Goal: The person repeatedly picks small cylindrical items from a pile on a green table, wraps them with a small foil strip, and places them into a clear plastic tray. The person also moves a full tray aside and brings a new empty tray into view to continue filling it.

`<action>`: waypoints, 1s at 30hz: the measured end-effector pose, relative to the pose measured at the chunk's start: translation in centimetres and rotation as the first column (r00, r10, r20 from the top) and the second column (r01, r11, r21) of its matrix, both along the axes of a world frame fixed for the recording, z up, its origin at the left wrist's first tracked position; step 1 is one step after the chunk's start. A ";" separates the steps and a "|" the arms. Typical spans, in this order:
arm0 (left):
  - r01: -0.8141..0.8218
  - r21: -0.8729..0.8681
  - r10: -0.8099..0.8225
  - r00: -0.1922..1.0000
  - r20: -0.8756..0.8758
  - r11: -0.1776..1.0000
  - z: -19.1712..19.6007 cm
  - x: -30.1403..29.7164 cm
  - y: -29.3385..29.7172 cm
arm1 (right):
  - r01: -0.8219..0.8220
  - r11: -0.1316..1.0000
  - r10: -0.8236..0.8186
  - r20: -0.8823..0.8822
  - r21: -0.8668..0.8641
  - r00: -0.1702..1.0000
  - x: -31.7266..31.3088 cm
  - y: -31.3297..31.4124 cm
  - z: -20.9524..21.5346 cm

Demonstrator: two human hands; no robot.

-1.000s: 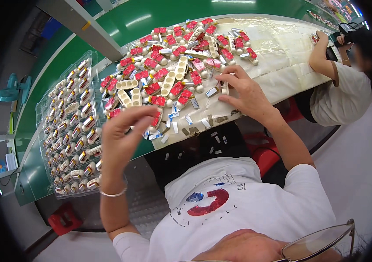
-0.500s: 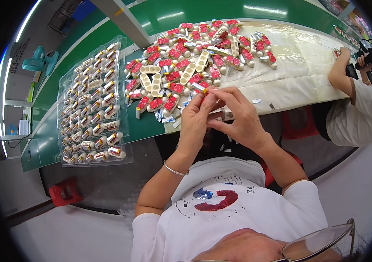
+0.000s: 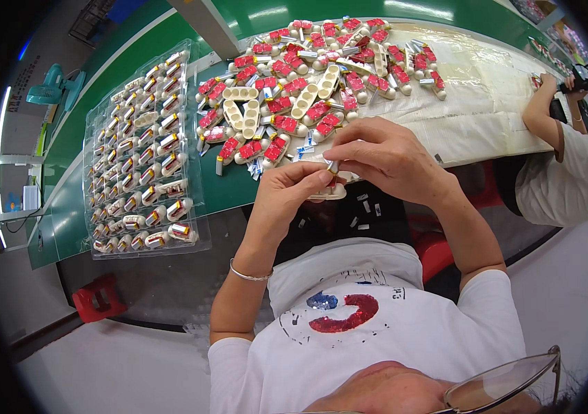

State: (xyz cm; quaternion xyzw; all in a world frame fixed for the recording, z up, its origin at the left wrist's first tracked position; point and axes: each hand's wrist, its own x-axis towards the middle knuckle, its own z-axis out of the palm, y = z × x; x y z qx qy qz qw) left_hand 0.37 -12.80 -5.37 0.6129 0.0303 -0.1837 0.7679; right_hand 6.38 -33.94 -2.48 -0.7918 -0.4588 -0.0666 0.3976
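Both hands meet at the table's near edge over a cream oval piece [image 3: 328, 194] with some red on it. My left hand [image 3: 287, 190] grips this piece from the left, thumb along its top. My right hand [image 3: 394, 160] bends over it from the right, its fingertips closed on a small silver-and-yellow cylinder [image 3: 332, 167] at the upper side of the piece. The fingers partly cover where cylinder and piece meet. Just beyond lies a heap of similar cream pieces with red labels [image 3: 280, 103], some with silver cylinders. Several bare ones with round hollows [image 3: 304, 100] lie among them.
On the left, a clear plastic tray [image 3: 201, 234] carries rows of such pieces. A metal post [image 3: 207, 27] rises behind the heap. Small white scraps [image 3: 366, 207] lie below the table edge. A person [image 3: 563, 152] works at right. Red stools [image 3: 98, 298] stand below.
My left hand has moved left and down, and my right hand has turned over the piece. The held piece is now lower, with the right fingertips at the cylinder.
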 end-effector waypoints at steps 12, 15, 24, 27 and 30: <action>-0.174 -0.121 0.166 0.984 -0.070 0.977 -0.5 -0.2 0.5 | 0.152 0.974 -0.179 0.161 0.165 0.970 -1.3 1.9 -1.7; -0.197 -0.079 0.198 0.980 0.004 0.977 0.0 -0.3 0.2 | 0.161 0.966 -0.173 0.042 0.204 0.984 -1.6 1.7 -1.6; -0.301 0.113 0.280 0.945 0.168 0.947 0.4 -0.7 -1.1 | 0.203 0.978 -0.207 0.154 0.044 0.966 -1.3 2.1 -0.6; -0.337 0.143 0.304 0.929 0.212 0.931 0.6 -1.1 -1.6 | 0.237 0.971 -0.232 0.126 -0.023 0.965 -1.6 2.2 0.0; -0.356 0.128 0.327 0.923 0.205 0.926 1.0 -1.2 -1.7 | 0.225 0.974 -0.225 0.125 0.009 0.966 -1.5 2.2 -0.1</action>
